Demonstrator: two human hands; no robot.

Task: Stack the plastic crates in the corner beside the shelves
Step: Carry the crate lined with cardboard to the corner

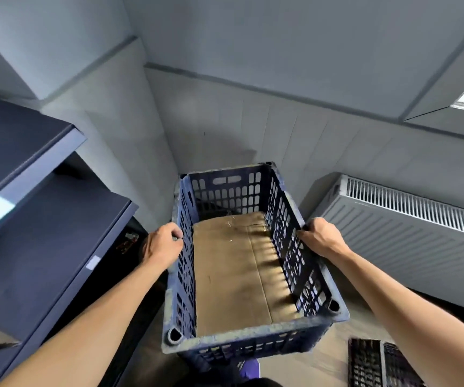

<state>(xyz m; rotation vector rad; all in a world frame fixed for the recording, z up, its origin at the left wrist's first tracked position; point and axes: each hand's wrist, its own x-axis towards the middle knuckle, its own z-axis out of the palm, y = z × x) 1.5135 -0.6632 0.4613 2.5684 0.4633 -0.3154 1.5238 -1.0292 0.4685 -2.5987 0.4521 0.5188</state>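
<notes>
A dark blue slotted plastic crate (236, 340) is held in front of me, its far end pointing into the room corner. A sheet of brown cardboard (233, 275) lines its bottom. My left hand (163, 244) grips the crate's left long rim. My right hand (320, 236) grips the right long rim. Both hands are closed around the rim about midway along. Whatever lies under the crate is hidden by it.
Dark blue metal shelves (43, 224) stand close on the left. A white radiator (409, 227) runs along the right wall. Another dark slotted crate piece (379, 364) lies on the floor at the lower right. A purple object (249, 368) shows below the crate.
</notes>
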